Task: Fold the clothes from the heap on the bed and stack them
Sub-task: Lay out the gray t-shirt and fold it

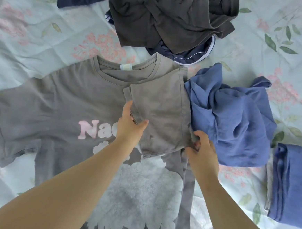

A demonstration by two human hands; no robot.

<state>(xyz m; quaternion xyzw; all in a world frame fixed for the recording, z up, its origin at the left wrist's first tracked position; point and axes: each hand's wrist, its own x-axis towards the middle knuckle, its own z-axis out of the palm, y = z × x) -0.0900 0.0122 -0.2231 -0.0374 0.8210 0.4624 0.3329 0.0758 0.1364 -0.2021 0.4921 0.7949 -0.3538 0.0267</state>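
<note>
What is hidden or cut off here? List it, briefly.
Head view only:
Grey T-shirt print: top word partly covered by the left hand and forearm; hem cut off by the lower edge.
Dark heap: cut off by the top edge; garment count unclear.
Folded blue garment: cut off by the right edge.
Right hand: ends of its fingers hidden in the shirt's fold.

Left hand [132, 121] and right hand [202, 150] both curl, pinching

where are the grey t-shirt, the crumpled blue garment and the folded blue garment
grey t-shirt [61, 96]: head view, on its chest fabric left of the collar
crumpled blue garment [236, 124]: head view, on its bunched middle
folded blue garment [292, 185]: head view, on its flat top face
</note>
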